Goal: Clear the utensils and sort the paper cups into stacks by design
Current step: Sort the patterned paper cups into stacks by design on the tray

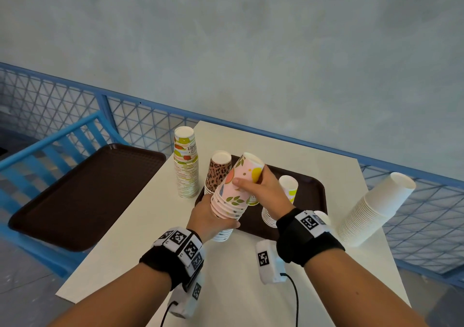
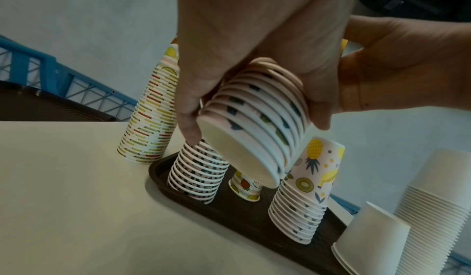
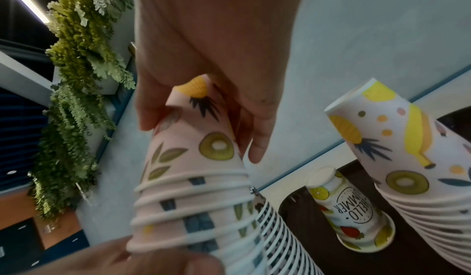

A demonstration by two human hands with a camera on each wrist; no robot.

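Note:
A tilted stack of pink fruit-print cups (image 1: 232,191) hangs above the brown tray (image 1: 311,196). My left hand (image 1: 218,216) grips its lower rims (image 2: 254,122). My right hand (image 1: 248,181) holds the top cup (image 3: 193,138) between thumb and fingers. On the tray stand a leopard-print stack (image 1: 218,171), one "Hello Summer" cup (image 3: 351,211) and a second pink fruit-print stack (image 2: 305,190), which my right hand partly hides in the head view. A tall "Hello Summer" stack (image 1: 186,166) stands on the table left of the tray.
A long stack of plain white cups (image 1: 374,211) leans at the table's right edge, with a short white stack (image 2: 369,239) beside it. A second brown tray (image 1: 85,193) lies on a blue chair to the left. A blue mesh railing (image 1: 150,120) runs behind the table.

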